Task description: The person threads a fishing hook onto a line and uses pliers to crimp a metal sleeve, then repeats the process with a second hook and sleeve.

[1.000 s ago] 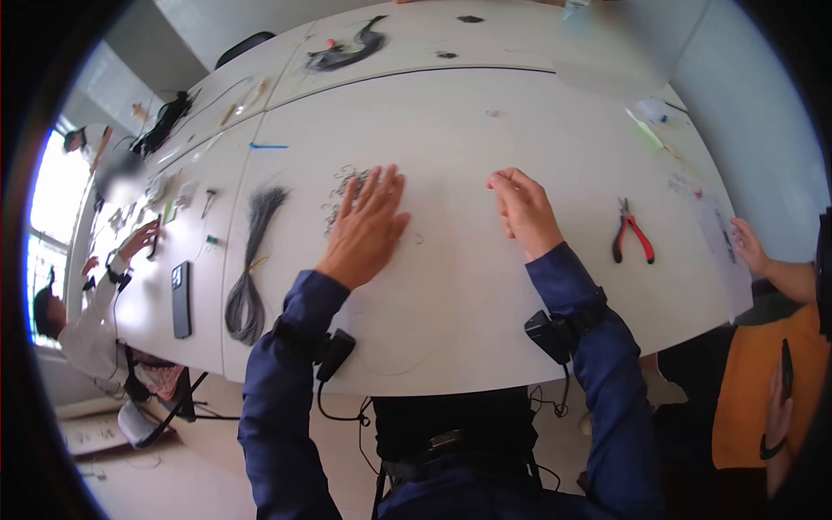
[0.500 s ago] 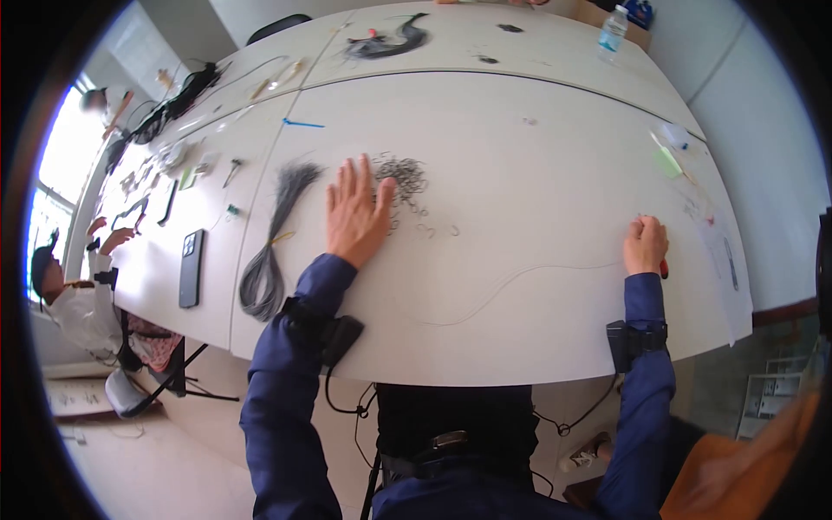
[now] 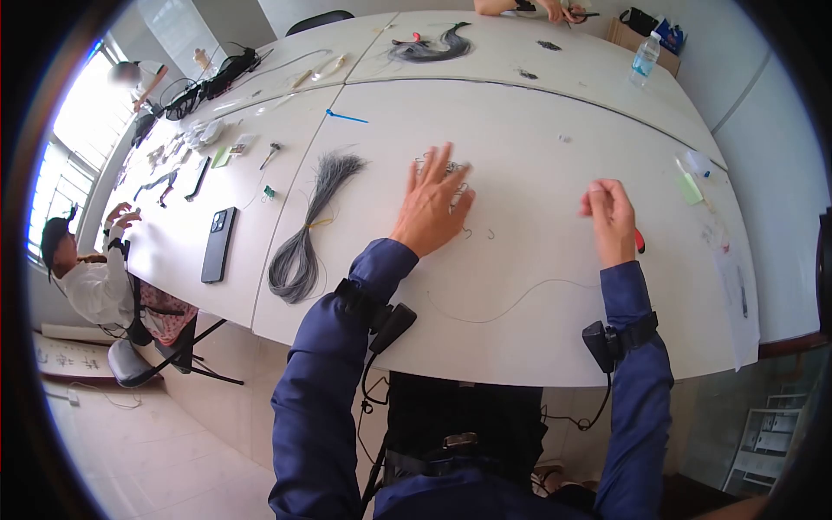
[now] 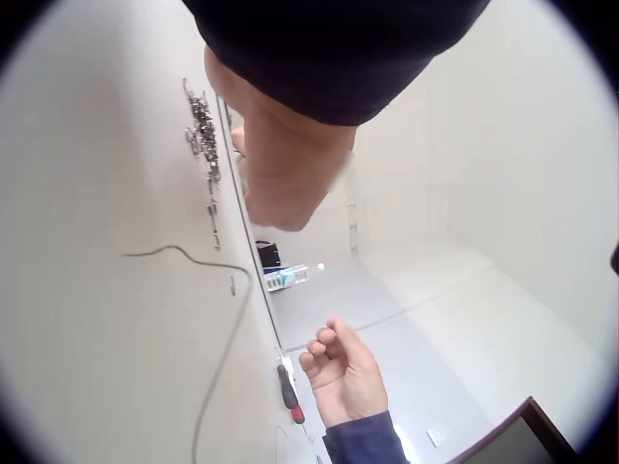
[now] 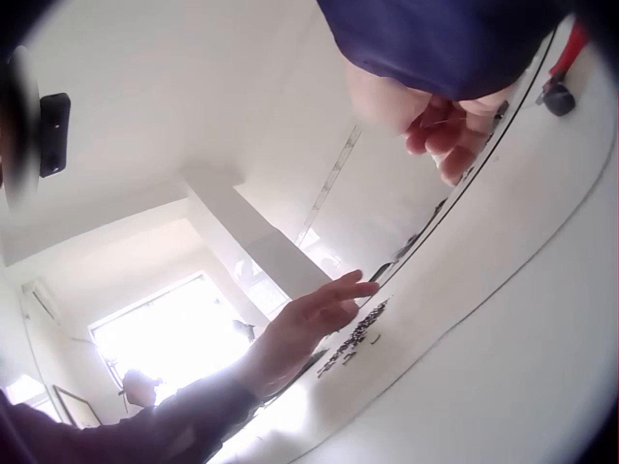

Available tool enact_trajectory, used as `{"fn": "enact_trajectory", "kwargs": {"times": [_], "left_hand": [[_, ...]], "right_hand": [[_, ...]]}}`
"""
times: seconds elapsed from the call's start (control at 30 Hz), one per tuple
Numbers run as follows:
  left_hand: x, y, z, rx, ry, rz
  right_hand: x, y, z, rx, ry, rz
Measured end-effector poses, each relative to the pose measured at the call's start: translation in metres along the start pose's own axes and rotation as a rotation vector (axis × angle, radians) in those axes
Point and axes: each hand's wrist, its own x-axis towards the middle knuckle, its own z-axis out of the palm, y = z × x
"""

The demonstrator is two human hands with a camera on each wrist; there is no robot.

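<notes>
A pile of small fishhooks (image 3: pixel 457 198) lies partly hidden beneath my spread left hand (image 3: pixel 431 201), with a couple of loose hooks beside it. In the right wrist view the left fingers (image 5: pixel 324 302) stretch out right by the pile. My right hand (image 3: pixel 610 221) is raised at the right, fingers curled inward. A fine strand of fishing line (image 5: pixel 442 123) shows at its pinched fingertips in the right wrist view. A longer piece of grey line (image 3: pixel 520 299) runs in a wave across the table and reaches my right cuff. Red-handled pliers (image 4: pixel 289 391) are partly hidden behind that hand.
Left of the hooks lies a bundle of grey line (image 3: pixel 299 260) tied with a yellow band. Farther left are a phone (image 3: pixel 218 245) and small tools. A blue tie (image 3: pixel 347 116), a bottle (image 3: pixel 645 59) and more strands (image 3: pixel 438 45) sit farther back. Another person (image 3: pixel 95 269) works at left.
My right hand moves right toward the pliers, then lifts its fingers slightly. The left hand slides left off the hooks, then back over them. The grey line now stretches across the table; the view shifts.
</notes>
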Motion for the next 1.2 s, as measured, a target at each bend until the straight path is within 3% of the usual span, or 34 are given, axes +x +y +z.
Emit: {"fn": "enact_trajectory", "kwargs": {"times": [0.07,0.13,0.33,0.43,0.53,0.63,0.67,0.77,1.03,1.2], "left_hand": [[-0.003,0.014,-0.013,-0.078,-0.103,0.133],[-0.002,0.023,-0.021,-0.172,-0.231,0.23],[0.004,0.024,-0.017,-0.231,-0.286,0.226],[0.006,0.03,-0.016,-0.185,-0.305,0.195],[0.008,0.028,-0.009,-0.24,-0.109,0.18],[0.007,0.045,-0.015,-0.788,-0.107,-0.353],[0.004,0.05,-0.017,-0.956,-0.102,-0.408],[0.0,0.056,-0.014,-1.06,-0.144,-0.516],[-0.003,0.065,-0.006,-1.124,-0.153,-0.432],[-0.004,0.062,-0.002,-1.086,-0.184,-0.372]], "right_hand": [[-0.005,-0.02,0.005,0.122,-0.208,0.248],[-0.007,-0.012,0.014,0.088,-0.233,0.174],[-0.014,-0.011,0.025,0.025,-0.293,0.159],[-0.015,-0.014,0.027,0.026,-0.314,0.207],[-0.02,-0.025,0.028,0.061,-0.354,0.286],[-0.028,-0.039,0.033,0.134,-0.413,0.355],[-0.031,-0.044,0.035,0.166,-0.429,0.374],[-0.037,-0.051,0.038,0.224,-0.471,0.402],[-0.041,-0.042,0.042,0.182,-0.51,0.369],[-0.04,-0.048,0.04,0.291,-0.489,0.507]]}}
